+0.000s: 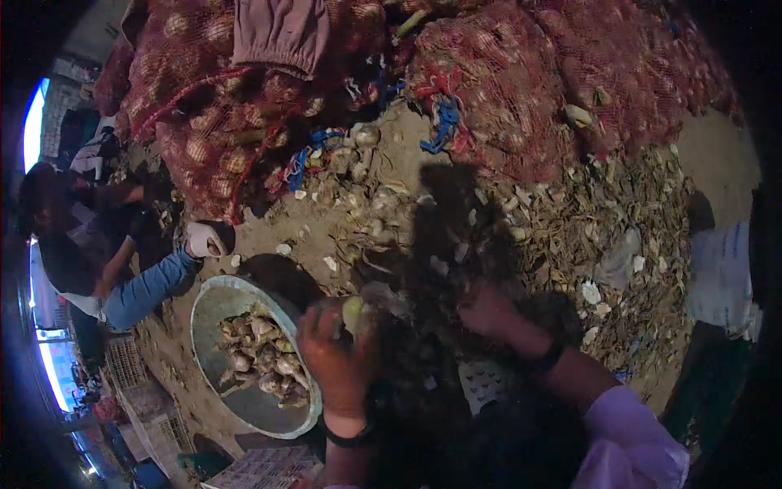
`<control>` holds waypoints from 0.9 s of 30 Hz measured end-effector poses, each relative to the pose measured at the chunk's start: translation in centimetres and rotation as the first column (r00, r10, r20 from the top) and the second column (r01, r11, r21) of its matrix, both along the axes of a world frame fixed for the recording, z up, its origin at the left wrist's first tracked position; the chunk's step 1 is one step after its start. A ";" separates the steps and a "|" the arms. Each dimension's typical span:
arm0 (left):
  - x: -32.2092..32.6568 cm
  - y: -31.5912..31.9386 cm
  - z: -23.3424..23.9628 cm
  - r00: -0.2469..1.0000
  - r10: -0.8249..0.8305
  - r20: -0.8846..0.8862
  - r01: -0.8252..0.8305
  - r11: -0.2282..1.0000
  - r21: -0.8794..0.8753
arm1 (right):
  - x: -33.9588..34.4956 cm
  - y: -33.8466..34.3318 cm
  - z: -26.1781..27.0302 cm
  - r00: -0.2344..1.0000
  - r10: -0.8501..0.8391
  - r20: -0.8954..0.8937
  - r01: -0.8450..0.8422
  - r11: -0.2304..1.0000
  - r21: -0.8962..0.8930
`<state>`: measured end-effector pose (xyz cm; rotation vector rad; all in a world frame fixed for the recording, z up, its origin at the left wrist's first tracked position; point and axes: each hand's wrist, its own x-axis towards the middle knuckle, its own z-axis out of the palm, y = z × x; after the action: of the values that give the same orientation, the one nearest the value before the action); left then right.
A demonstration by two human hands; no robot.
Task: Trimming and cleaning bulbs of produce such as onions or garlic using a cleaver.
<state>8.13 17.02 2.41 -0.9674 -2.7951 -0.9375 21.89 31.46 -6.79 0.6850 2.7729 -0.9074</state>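
Note:
My left hand (336, 351), palm side away from me, grips a pale greenish bulb (352, 315), probably garlic, between fingers and thumb. Just left of it is a grey basin (211, 302) holding a heap of trimmed garlic-like bulbs (269, 354). My right hand (489, 315) is in deep shadow over the pile of dry stalks and skins (568, 226). Blur and darkness hide its fingers, so whether it holds a tool cannot be made out. Dark bands circle both wrists.
Red mesh sacks (489, 79) full of bulbs line the far side, one bulging sack (201, 134) at left. A person (146, 287) in a blue sleeve and pale glove works at left. Plastic crates (125, 360) stand lower left; a white sack (721, 275) stands right.

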 end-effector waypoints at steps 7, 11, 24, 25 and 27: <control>1.6 -0.4 -2.1 0.851 -0.447 0.275 0.365 0.881 0.300 | -2.4 2.3 1.8 0.865 -0.501 -0.015 0.199 0.371 -0.907; 1.4 -0.8 -2.6 0.873 -0.274 0.404 0.155 0.940 0.303 | -4.3 -0.1 5.3 0.792 -0.476 -0.383 -0.169 0.431 -0.886; 2.3 0.3 -2.6 0.693 -0.324 0.644 -0.051 0.869 0.492 | -2.6 0.2 7.2 0.913 -0.391 -0.114 0.093 0.473 -0.876; 2.3 0.2 -2.3 0.546 -0.364 0.755 -0.212 0.811 0.545 | -2.6 0.0 7.0 0.910 -0.368 -0.190 0.028 0.513 -0.858; 2.2 -0.1 -1.7 0.205 -0.492 0.846 -0.534 0.668 0.518 | -2.3 -0.3 6.4 0.902 -0.342 -0.265 -0.038 0.548 -0.836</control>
<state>10.36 16.95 0.69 0.0293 -2.1702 -3.3785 19.63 31.13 -0.40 0.5885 2.0821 -2.4031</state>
